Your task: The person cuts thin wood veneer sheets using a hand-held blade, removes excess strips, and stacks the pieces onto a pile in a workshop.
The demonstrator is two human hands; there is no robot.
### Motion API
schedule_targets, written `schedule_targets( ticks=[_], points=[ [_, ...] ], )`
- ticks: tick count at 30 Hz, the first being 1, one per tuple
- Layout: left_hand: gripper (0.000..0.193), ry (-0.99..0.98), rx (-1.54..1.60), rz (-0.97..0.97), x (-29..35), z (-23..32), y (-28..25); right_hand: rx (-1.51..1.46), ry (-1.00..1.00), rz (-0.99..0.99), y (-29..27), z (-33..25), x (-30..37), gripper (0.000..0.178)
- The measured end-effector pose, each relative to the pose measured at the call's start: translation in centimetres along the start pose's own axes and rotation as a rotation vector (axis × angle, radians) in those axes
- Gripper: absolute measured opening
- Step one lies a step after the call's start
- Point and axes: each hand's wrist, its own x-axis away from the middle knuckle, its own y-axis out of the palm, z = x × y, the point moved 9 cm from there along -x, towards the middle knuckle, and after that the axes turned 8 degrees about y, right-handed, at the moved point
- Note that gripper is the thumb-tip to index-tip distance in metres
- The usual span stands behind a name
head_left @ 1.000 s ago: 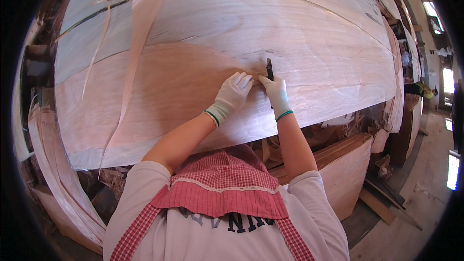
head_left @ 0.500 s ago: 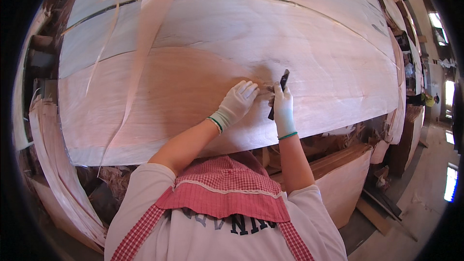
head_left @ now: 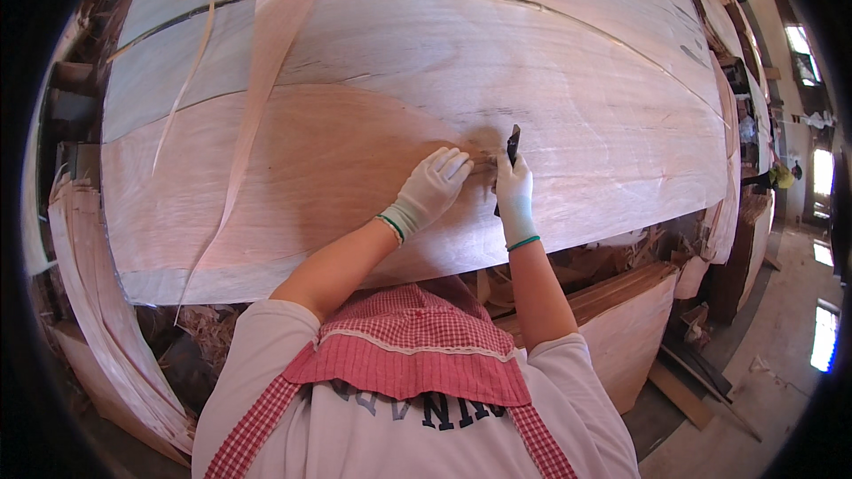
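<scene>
A wide pinkish wood veneer sheet (head_left: 355, 133) spreads before me over the work surface. My left hand (head_left: 428, 188), in a white glove with a green-edged cuff, rests on it with fingers bent and pressed together. What its fingertips pinch, if anything, is hidden. Close to its right, my right hand (head_left: 514, 193), gloved alike, is wrapped round a black utility knife (head_left: 513, 143). The knife's upper end points away from me and its lower part is mostly behind the hand. A small brownish rough patch shows on the veneer between the two hands.
A loose veneer strip (head_left: 253, 115) curls across the sheet's left side. A dark seam (head_left: 532, 5) crosses the far part. Veneer bundles (head_left: 98, 284) stand at the left, a stacked pile (head_left: 621, 328) at the lower right. Scraps (head_left: 213, 337) lie below the near edge.
My right hand has shifted slightly left and turned, so the knife stands steeper and shows less of its length. My left hand has hardly moved.
</scene>
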Motion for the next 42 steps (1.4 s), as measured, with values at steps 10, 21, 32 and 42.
schedule_targets(
  ticks=[10,21,32,42],
  points=[
    [0.028,0.008,-0.058,0.009,0.8,-0.3,0.4,-0.124,-0.056,0.1,-1.5,-2.4,-0.1,0.038],
    [0.006,-0.243,-0.065,-0.179,-3.1,-2.6,1.0,-0.364,-0.033,-0.085,1.9,-7.7,-1.2,0.032],
    [0.009,-0.391,0.269,-0.035,-0.7,-4.6,-0.4,-0.347,-0.003,-0.161,5.7,-10.8,-4.0,0.033],
    [0.007,-0.573,0.311,0.083,3.9,-5.3,-11.8,-0.285,-0.302,-0.143,19.3,-24.4,-17.7,0.015]
  ],
)
